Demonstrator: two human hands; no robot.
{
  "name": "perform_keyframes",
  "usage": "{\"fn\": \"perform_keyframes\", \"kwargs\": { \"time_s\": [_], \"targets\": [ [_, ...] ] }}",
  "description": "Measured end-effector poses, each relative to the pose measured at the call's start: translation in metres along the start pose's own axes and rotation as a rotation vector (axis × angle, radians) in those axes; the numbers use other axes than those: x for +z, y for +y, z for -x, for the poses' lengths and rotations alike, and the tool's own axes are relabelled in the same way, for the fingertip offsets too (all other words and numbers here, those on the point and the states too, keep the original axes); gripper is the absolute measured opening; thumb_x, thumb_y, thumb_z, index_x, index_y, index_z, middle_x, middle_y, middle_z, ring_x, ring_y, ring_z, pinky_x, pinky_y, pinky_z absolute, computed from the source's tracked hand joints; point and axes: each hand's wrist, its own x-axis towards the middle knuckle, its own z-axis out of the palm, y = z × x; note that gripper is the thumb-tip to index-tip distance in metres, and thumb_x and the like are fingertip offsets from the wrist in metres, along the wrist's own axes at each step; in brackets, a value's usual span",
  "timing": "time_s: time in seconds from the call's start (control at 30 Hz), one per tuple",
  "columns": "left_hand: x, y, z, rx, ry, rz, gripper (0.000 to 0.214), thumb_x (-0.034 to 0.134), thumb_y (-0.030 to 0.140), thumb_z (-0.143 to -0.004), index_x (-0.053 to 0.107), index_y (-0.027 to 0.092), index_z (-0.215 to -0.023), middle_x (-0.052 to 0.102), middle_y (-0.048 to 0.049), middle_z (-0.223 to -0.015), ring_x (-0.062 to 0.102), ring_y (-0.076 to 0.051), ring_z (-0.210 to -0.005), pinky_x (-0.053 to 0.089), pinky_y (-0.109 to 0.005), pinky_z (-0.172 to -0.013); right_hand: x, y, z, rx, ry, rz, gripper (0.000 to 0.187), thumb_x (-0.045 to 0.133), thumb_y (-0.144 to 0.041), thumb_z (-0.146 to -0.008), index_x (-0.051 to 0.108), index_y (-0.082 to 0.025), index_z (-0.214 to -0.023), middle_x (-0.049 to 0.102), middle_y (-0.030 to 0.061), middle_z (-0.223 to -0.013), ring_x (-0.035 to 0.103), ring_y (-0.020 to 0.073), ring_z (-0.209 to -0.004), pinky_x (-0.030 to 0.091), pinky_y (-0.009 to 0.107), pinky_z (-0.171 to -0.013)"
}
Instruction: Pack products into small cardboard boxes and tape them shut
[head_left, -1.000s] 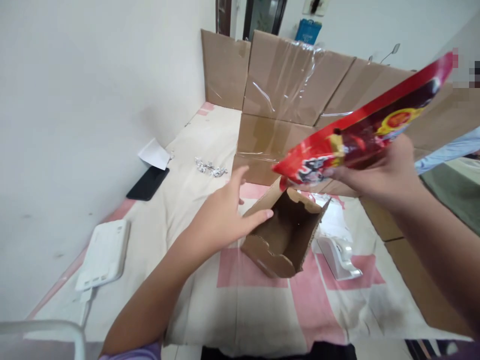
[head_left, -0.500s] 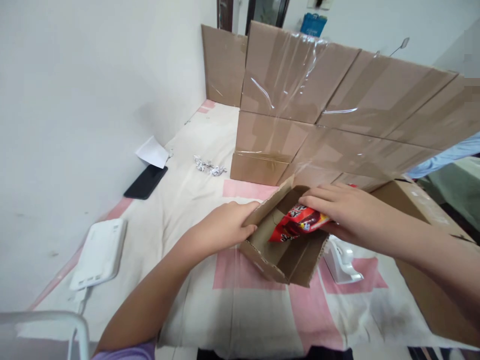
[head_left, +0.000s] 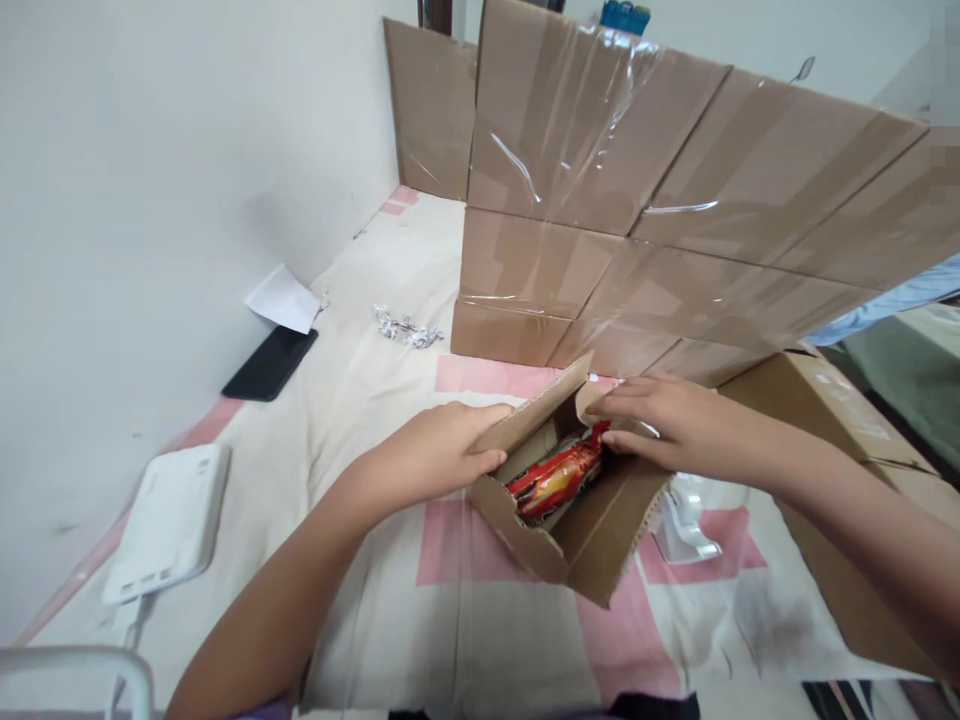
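A small open cardboard box (head_left: 525, 535) sits tilted on the cloth in front of me, its flaps raised. My left hand (head_left: 461, 440) grips the box's left flap, thumb on the inner side and fingers behind. Inside the box lies a shiny red and yellow snack packet (head_left: 559, 482). At the box's far end is my right hand (head_left: 649, 420), its thumb and fingers around the packet's far tip and close to the end flap. Part of that tip is hidden by the fingers. Just right of the box stands a white tape dispenser (head_left: 688, 525).
A tall taped cardboard partition (head_left: 600, 140) rises behind the box. A larger cardboard box (head_left: 840, 420) stands at the right. Leftward lie a white power bank (head_left: 169, 520) with a cable, a black phone (head_left: 271, 363), white paper (head_left: 285, 298) and crumpled foil (head_left: 409, 330).
The red packet has gone down into the box and now lies lengthwise in it. My right hand has shifted to the box's far end; my left hand still holds the flap.
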Motion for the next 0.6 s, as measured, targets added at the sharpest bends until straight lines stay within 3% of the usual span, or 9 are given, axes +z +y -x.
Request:
{"fn": "perform_keyframes", "kwargs": {
  "time_s": [0.17,0.3,0.37,0.5,0.6],
  "targets": [
    [-0.001,-0.006,-0.006,0.049,-0.007,0.118,0.026,0.053,0.031,-0.093,0.068,0.026,-0.114,0.074,-0.0006,-0.111,0.068,-0.022,-0.096,0.051,-0.030,-0.080,0.023,0.017,0.042,0.095,0.073,-0.130,0.036,0.056,-0.043,-0.099,0.068,-0.029,-0.130,0.063,0.0085,-0.141,0.060,0.0315,-0.128,0.048,0.047,-0.106],
    [0.000,-0.009,-0.011,0.070,-0.021,0.170,0.034,0.053,0.032,-0.093,0.068,0.025,-0.123,0.072,-0.0024,-0.121,0.067,-0.024,-0.105,0.053,-0.032,-0.089,0.039,0.013,0.057,0.252,0.058,-0.161,0.049,0.058,-0.043,-0.095,0.056,-0.035,-0.144,0.045,0.0080,-0.156,0.067,0.0290,-0.115,0.055,0.041,-0.091],
    [0.000,-0.009,-0.013,0.063,-0.035,0.177,0.035,0.053,0.034,-0.095,0.067,0.025,-0.126,0.072,-0.0025,-0.122,0.067,-0.025,-0.108,0.053,-0.033,-0.092,0.042,0.010,0.053,0.355,0.022,-0.167,0.054,0.061,-0.047,-0.092,0.053,-0.034,-0.143,0.051,0.0085,-0.148,0.070,0.0269,-0.102,0.054,0.039,-0.081],
    [0.001,-0.007,-0.015,0.028,-0.066,0.177,0.037,0.054,0.038,-0.098,0.065,0.029,-0.132,0.070,-0.0003,-0.130,0.067,-0.024,-0.111,0.053,-0.031,-0.092,0.045,0.001,0.024,0.580,-0.016,-0.053,0.059,0.068,-0.043,-0.079,0.050,-0.021,-0.131,0.066,0.0126,-0.114,0.067,0.0292,-0.084,0.044,0.035,-0.063],
    [0.000,-0.005,-0.015,-0.008,-0.064,0.175,0.037,0.055,0.042,-0.098,0.065,0.029,-0.132,0.070,0.0003,-0.131,0.068,-0.024,-0.110,0.054,-0.030,-0.091,0.044,-0.005,0.008,0.613,0.012,-0.042,0.052,0.069,-0.033,-0.073,0.049,-0.018,-0.118,0.066,0.0139,-0.107,0.064,0.0275,-0.076,0.036,0.032,-0.056]
  ]
}}
